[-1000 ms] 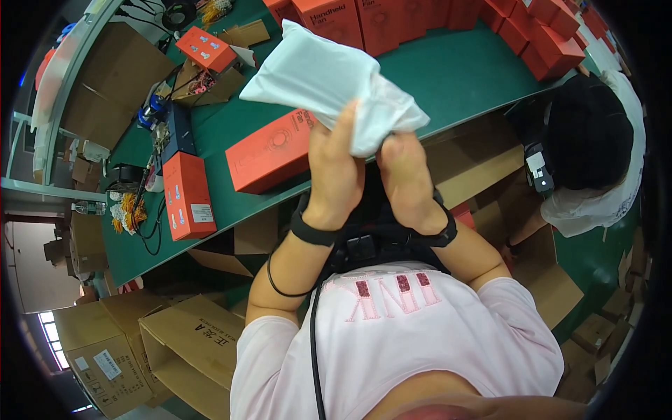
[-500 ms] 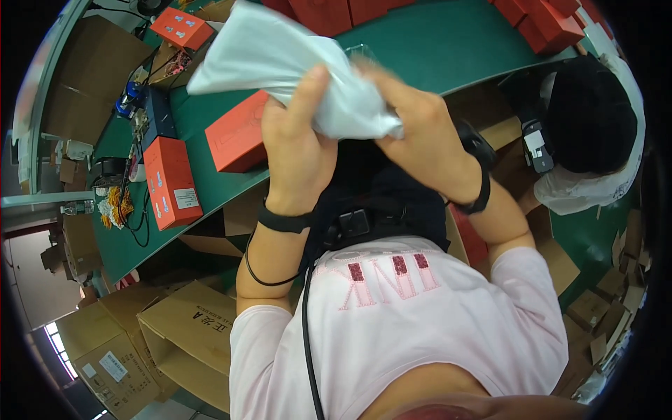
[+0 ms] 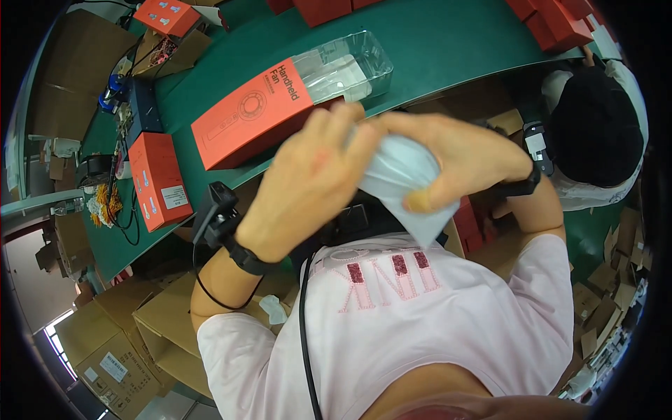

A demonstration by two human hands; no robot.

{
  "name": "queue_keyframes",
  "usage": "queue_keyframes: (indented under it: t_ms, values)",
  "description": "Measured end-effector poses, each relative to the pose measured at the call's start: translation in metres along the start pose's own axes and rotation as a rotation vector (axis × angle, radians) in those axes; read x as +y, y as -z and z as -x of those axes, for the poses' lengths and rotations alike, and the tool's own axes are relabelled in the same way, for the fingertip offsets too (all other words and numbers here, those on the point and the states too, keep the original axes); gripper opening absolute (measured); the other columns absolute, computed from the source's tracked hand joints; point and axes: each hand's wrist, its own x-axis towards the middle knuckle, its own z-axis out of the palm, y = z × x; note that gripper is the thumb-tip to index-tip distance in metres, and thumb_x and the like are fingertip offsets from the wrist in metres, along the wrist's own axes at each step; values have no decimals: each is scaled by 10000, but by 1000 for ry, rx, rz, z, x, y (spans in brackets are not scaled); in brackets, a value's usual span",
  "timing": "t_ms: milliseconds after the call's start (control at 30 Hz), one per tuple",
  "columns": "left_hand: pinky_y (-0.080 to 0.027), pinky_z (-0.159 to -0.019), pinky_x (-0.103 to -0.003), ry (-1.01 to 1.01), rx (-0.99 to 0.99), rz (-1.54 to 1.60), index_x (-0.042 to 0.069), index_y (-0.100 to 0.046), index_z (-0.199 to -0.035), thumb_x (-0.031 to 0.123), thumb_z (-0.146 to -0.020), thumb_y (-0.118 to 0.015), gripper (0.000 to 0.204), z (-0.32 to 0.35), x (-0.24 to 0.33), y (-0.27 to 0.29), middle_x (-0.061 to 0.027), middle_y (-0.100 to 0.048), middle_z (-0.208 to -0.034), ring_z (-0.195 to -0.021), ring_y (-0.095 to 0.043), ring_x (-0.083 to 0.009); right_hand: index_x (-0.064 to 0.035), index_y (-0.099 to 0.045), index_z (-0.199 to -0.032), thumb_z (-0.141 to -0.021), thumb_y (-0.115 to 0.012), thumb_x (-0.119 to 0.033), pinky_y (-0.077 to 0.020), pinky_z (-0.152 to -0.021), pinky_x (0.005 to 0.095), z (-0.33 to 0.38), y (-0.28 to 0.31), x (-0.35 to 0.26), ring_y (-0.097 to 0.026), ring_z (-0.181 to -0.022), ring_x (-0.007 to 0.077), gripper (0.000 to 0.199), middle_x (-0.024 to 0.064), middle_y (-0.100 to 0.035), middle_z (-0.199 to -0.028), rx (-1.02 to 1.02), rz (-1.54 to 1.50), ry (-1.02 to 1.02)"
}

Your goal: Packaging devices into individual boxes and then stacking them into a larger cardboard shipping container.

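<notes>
Two hands grip a crumpled white bag (image 3: 402, 185) close to the chest: the left hand (image 3: 308, 185) and the right hand (image 3: 458, 157) both curl around it. Just beyond, on the green table (image 3: 448, 42), lies an orange box (image 3: 255, 112) with a clear tray (image 3: 346, 66).

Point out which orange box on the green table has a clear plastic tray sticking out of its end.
The long orange box lying nearest the hands: a clear tray juts from its far end. The smaller orange boxes at the left and far back are closed.

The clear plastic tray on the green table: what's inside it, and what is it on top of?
The clear plastic tray holds a white insert. It overlaps the end of the long orange box; the box's end under it shows only dimly.
</notes>
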Motion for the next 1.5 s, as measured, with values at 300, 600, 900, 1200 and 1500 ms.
queue_keyframes:
  t_ms: [300,600,900,1200,1500]
  values:
    - [-308,-1119,-588,287,140,-123,16,-399,-1496,425,-656,-895,1057,13,-88,-14,-193,-528,-1386,-1278,-473,-384,58,-681,-1018,-733,-747,-315,-540,-667,316,-65,67,-51,-694,-755,247,474,186,-708,-839,238,1360,256]
    - [-348,-1055,-487,256,201,40,52,-581,-1353,328,-688,-881,780,9,-89,-22,-128,-574,-1281,-1188,-515,-324,54,-698,-791,-677,-683,-256,-487,-532,325,-137,67,4,-628,-574,218,331,136,-641,-654,-73,412,-111]
    - [-378,-1045,-464,254,171,39,72,-638,-1313,304,-675,-886,724,11,-94,-15,-119,-573,-1280,-1189,-501,-335,74,-697,-798,-804,-684,-283,-486,-539,383,-86,86,-6,-652,-580,249,357,137,-675,-646,234,839,550]
    - [-385,-1057,-469,268,173,39,98,-636,-1329,295,-673,-886,729,12,-89,-19,-122,-559,-1313,-1206,-485,-347,76,-669,-1029,-836,-660,-276,-527,-810,431,-128,37,52,-654,-911,365,402,249,-671,-986,543,863,270]
    - [-321,-1114,-572,314,117,-172,4,-432,-1469,378,-650,-911,1019,14,-94,-14,-200,-540,-1322,-1249,-478,-377,68,-637,-1106,-938,-580,-603,-539,-665,394,-95,88,31,-670,-738,292,694,236,-673,-873,670,669,270]
